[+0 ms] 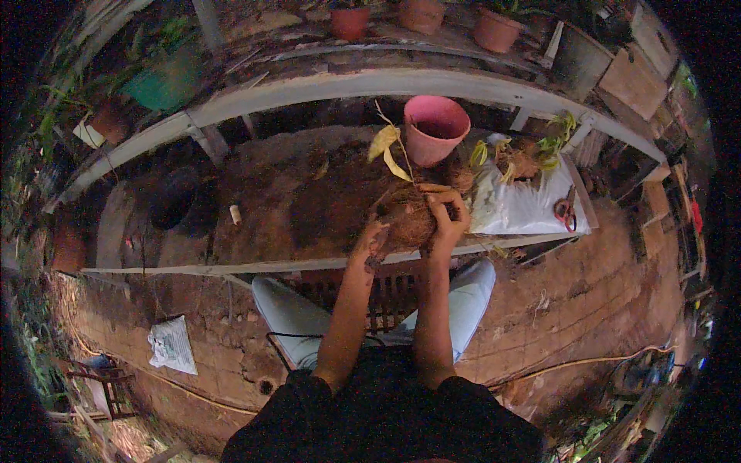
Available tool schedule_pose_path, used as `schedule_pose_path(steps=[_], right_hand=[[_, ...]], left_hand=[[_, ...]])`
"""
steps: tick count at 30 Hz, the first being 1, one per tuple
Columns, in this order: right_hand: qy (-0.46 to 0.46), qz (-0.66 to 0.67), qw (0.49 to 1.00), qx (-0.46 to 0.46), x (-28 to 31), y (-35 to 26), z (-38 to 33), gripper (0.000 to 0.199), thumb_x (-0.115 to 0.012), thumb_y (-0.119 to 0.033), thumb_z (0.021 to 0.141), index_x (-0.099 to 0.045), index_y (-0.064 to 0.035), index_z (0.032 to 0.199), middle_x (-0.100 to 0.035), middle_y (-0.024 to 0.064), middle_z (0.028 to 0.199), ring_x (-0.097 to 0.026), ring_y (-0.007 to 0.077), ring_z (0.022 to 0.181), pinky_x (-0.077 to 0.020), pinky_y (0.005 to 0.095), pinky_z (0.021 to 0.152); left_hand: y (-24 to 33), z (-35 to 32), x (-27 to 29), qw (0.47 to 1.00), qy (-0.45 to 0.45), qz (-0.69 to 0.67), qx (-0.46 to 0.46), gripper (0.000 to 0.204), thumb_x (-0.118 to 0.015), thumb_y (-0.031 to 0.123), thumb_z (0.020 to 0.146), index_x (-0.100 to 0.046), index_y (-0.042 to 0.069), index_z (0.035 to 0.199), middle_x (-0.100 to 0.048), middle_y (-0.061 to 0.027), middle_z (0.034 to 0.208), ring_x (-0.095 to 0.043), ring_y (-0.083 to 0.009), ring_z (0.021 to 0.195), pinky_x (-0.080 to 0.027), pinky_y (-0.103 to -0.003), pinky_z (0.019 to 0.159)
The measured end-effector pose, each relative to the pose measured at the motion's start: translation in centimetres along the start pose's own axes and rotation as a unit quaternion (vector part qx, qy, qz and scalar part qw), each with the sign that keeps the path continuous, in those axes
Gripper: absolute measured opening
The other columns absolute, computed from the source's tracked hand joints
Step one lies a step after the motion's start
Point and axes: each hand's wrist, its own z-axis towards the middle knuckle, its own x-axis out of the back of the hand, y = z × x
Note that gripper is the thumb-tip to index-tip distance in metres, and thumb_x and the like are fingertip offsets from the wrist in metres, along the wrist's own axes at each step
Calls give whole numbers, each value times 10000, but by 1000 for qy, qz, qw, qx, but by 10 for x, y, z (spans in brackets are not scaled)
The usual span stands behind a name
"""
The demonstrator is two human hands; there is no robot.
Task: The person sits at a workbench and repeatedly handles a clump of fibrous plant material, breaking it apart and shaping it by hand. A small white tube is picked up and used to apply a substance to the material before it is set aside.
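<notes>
A brown, fibrous ball like coconut husk (409,220) is between my two hands, just over the bench's near edge. From its top rises a thin plant stem with yellowing leaves (384,141). My left hand (371,241) is closed around the ball's left side, with dark dirt on the skin. On the other side, my right hand (447,220) curls its fingers over the ball's upper right, close to the stem's base. The fingertips partly sink out of sight against the fibres. A pink pot (437,131) stands upright just beyond the ball.
To the right, a white plastic bag (513,204) lies on the bench (285,193), bearing a leafy plant in fibre (523,160) and red-handled scissors (566,210). A small pale cylinder (235,214) lies left. Potted plants line the back; a yellow hose (587,361) crosses the floor.
</notes>
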Motion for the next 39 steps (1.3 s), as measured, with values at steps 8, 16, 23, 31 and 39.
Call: schedule_pose_path(steps=[8, 16, 23, 31, 39], right_hand=[[58, -75, 995, 30, -7, 3, -3, 83, -578, 38, 814, -624, 9, 876, -673, 131, 937, -606, 198, 930, -444, 349, 899], [15, -133, 991, 25, -12, 12, 0, 147, -581, -6, 855, -645, 20, 986, -660, 94, 980, -592, 181, 933, -442, 314, 891], [70, -42, 995, -66, 15, 9, 8, 105, -647, -50, 819, -690, 25, 878, -673, 64, 891, -584, 136, 844, -439, 259, 818], [66, -146, 987, 15, -1, 23, 7, 130, -646, -80, 851, -684, 38, 892, -674, 52, 859, -586, 119, 828, -455, 260, 811], [-5, -79, 997, 22, -30, 12, 4, 215, -509, -122, 927, -648, 39, 962, -655, 101, 977, -585, 182, 938, -426, 301, 900]], left_hand=[[24, -9, -76, 996, 62, 56, 23, 481, -747, 3, 726, -558, 32, 1168, -622, -75, 1100, -625, -182, 949, -539, -313, 838], [0, 1, -71, 965, 172, 164, -111, 559, -774, 84, 725, -531, 26, 1225, -605, -80, 1136, -621, -168, 947, -525, -306, 823], [22, -12, -52, 975, -158, 34, -153, 591, -630, 302, 870, -409, 81, 1372, -527, -78, 1287, -537, -166, 1134, -458, -331, 952], [-7, -3, -7, 994, 84, -8, 63, 559, -635, 237, 869, -402, 73, 1350, -519, -111, 1276, -549, -249, 1124, -477, -397, 967], [-3, 6, -38, 942, 204, 202, -172, 660, -673, 142, 818, -336, 40, 1376, -480, -113, 1297, -522, -238, 1151, -451, -371, 980]])
